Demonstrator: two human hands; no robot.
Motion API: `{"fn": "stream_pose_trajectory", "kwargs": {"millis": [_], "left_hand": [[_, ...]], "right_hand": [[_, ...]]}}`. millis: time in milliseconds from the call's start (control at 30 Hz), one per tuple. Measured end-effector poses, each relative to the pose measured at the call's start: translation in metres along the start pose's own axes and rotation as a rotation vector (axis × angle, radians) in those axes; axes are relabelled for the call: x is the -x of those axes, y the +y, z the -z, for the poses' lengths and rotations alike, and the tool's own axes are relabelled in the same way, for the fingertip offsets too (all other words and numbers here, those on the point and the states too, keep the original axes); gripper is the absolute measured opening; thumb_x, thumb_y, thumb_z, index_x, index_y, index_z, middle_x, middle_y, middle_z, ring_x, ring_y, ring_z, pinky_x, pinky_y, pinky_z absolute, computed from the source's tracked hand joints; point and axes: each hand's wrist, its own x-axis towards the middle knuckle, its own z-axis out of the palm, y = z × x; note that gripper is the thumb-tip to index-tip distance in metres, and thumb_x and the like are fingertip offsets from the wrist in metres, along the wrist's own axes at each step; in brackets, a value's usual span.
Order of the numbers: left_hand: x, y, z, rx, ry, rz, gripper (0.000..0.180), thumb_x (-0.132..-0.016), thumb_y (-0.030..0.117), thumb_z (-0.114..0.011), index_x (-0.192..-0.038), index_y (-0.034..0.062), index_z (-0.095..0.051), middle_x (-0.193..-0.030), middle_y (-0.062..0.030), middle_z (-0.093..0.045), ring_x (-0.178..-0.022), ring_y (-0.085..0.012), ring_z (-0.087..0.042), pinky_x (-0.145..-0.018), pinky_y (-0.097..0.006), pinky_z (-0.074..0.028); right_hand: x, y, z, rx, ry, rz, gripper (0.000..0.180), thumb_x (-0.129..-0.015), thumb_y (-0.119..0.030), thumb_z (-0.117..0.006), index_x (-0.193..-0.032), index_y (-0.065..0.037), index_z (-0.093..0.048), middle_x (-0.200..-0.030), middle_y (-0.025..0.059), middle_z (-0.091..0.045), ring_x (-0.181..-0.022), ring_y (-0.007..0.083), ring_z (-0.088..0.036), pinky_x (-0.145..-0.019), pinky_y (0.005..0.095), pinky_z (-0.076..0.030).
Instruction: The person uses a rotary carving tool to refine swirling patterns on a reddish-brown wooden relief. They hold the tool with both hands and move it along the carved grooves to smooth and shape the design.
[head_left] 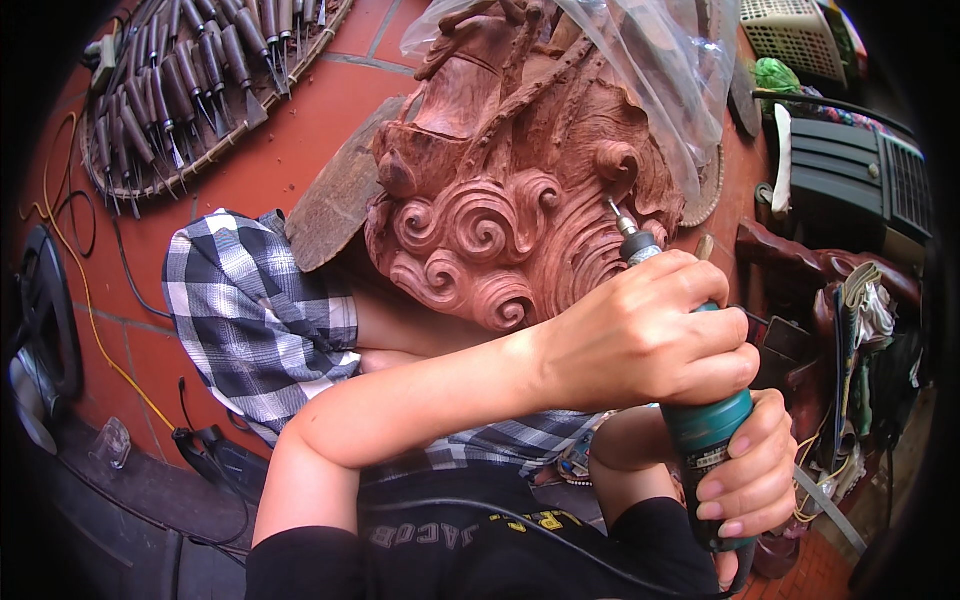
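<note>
Head view looked down on a person carving with a power tool. A teal rotary grinder (700,420) was held in both hands. Its long axis ran from lower right, near the person's body, up and left to a thin metal bit (614,212). The bit's tip met the reddish wood carving (500,200) at a small scroll on the carving's right side, so the work lay up and left of the fingers.

The left hand (640,335) crossed over from the person's left and lay nearer the carving. Its fingers were closed around the grinder's front end, just behind the silver collar. The right hand (750,470) sat lower and farther back. Its fingers (722,490) were wrapped tight around the tool's rear body, nails facing the camera. A black cord (480,515) ran from the tool's lower end across the person's lap.

The carving, covered in spiral curls, rested against the person's knee, above a checked cloth (260,320). Clear plastic sheet (640,70) hung over the carving's top right. At upper left, well apart from the hands, a round woven tray (110,185) of chisels (190,70) lay on the red tile floor (270,150).
</note>
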Motion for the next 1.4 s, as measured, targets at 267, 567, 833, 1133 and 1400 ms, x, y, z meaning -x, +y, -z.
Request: {"fn": "stream_pose_trajectory", "kwargs": {"millis": [267, 567, 833, 1133, 1400], "left_hand": [[0.008, 0.009, 0.003, 0.005, 0.022, 0.034, 0.020, -0.075, 0.020, -0.068, -0.094, 0.0141, -0.068, -0.092, -0.0002, -0.064, -0.089, -0.0226, -0.064, -0.074, -0.036, -0.054], [0.014, 0.015, 0.014, -0.020, -0.021, 0.063, 0.020, -0.076, 0.020, -0.069, -0.095, 0.0138, -0.068, -0.094, -0.0005, -0.065, -0.090, -0.0227, -0.065, -0.073, -0.036, -0.054], [0.019, 0.020, 0.015, -0.026, -0.012, 0.083, 0.022, -0.076, 0.020, -0.070, -0.096, 0.0131, -0.070, -0.097, -0.0016, -0.067, -0.091, -0.0237, -0.067, -0.073, -0.036, -0.055], [0.009, 0.017, 0.009, -0.033, 0.013, 0.053, 0.022, -0.076, 0.020, -0.069, -0.097, 0.0135, -0.069, -0.094, -0.0006, -0.065, -0.091, -0.0242, -0.066, -0.073, -0.037, -0.054], [0.001, 0.005, 0.000, 0.001, 0.006, 0.021, 0.020, -0.076, 0.020, -0.069, -0.095, 0.0139, -0.068, -0.094, -0.0003, -0.065, -0.091, -0.0233, -0.065, -0.074, -0.037, -0.053]], "right_hand": [[-0.001, -0.003, -0.001, -0.046, -0.052, -0.030, 0.025, -0.096, -0.033, -0.072, -0.081, -0.013, -0.069, -0.072, -0.0031, -0.075, -0.066, 0.0109, -0.073, -0.071, 0.0253, -0.050], [0.004, 0.001, -0.011, -0.100, -0.011, -0.010, 0.028, -0.097, -0.033, -0.072, -0.080, -0.011, -0.068, -0.071, -0.0004, -0.075, -0.065, 0.0126, -0.073, -0.071, 0.0264, -0.051], [0.005, -0.001, -0.010, -0.146, -0.042, -0.022, 0.027, -0.097, -0.031, -0.072, -0.080, -0.011, -0.068, -0.072, 0.0009, -0.075, -0.065, 0.0133, -0.073, -0.071, 0.0263, -0.052], [0.001, 0.000, 0.007, -0.209, -0.127, -0.014, 0.035, -0.087, -0.052, -0.079, -0.083, -0.018, -0.068, -0.072, -0.0079, -0.072, -0.064, 0.0064, -0.068, -0.074, 0.0251, -0.044], [0.000, 0.002, -0.008, -0.010, 0.130, 0.021, 0.030, -0.093, -0.037, -0.076, -0.075, -0.016, -0.066, -0.066, -0.0059, -0.071, -0.058, 0.0079, -0.068, -0.069, 0.0251, -0.046]]}}
